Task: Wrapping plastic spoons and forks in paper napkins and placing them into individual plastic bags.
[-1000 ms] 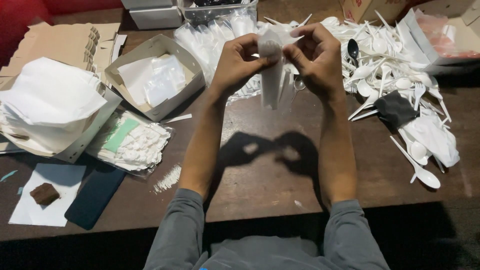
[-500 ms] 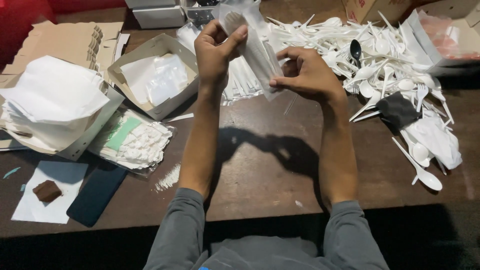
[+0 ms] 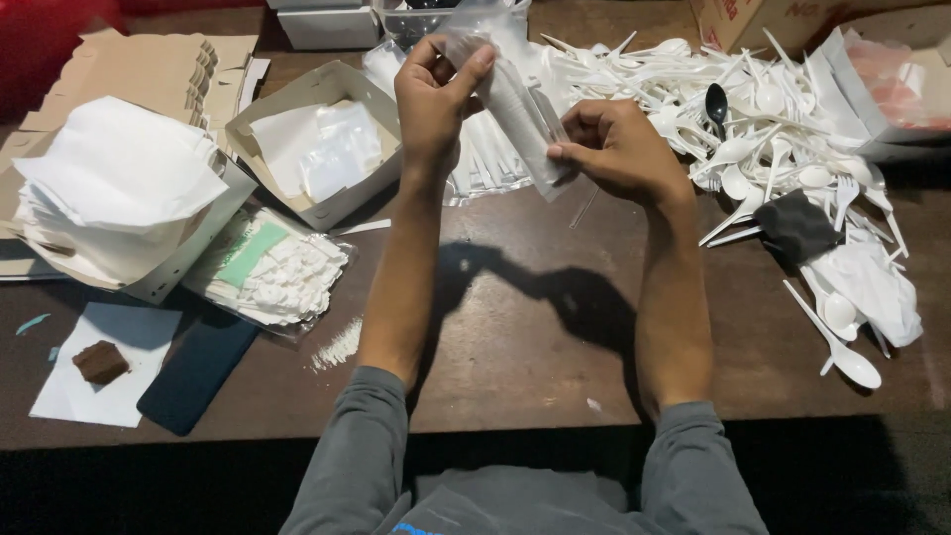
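two hands are up: the left hand (image 3: 436, 94) at 12 o'clock and the right hand (image 3: 619, 149) toward 1 o'clock, with one clear plastic sleeve (image 3: 515, 114) between them. one black spoon (image 3: 716, 101) lies in the heap of white plastic cutlery (image 3: 783, 139) at 2 o'clock, too many to count. one open cardboard box (image 3: 312, 144) at 11 o'clock, one dark phone (image 3: 195, 372) and one brown block (image 3: 100, 362) at 8 o'clock.

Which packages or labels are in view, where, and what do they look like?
Clear sleeve: held in both hands, long, see-through.
Open carton: left of the hands, tan, with clear bags inside.
Plastic bag: front left, clear, with white pieces and a green label.
Cardboard box: back right, brown, red print.
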